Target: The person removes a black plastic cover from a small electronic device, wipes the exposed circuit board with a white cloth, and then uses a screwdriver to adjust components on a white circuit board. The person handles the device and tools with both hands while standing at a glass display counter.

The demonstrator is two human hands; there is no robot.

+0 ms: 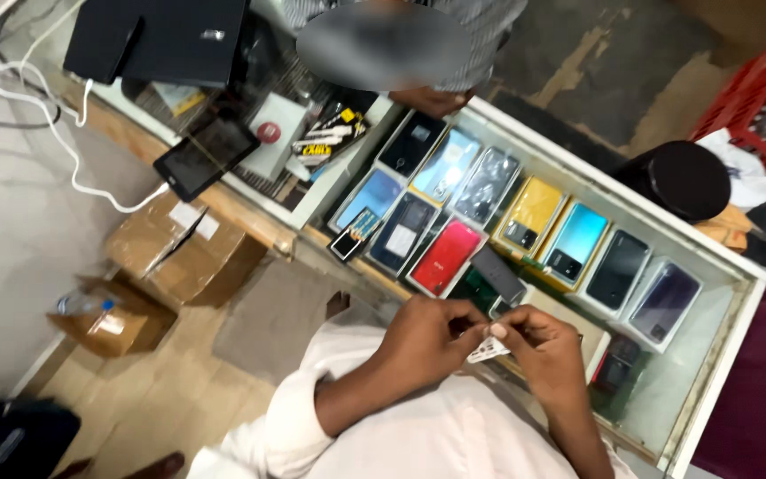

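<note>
White scrap (487, 349): pinched between both hands.
Left hand (425, 335): grip closed on scrap.
Right hand (544, 348): grip closed on scrap.
Glass counter (711, 355): phones (447, 257) displayed beneath.

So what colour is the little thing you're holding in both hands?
White; the small piece shows in the head view.

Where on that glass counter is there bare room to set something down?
The glass counter looks bare at its right end, beyond the dark phone. The middle lies over rows of phones, but those seem to sit under the glass. The left hand and right hand pinch a small white piece at the near edge.
</note>
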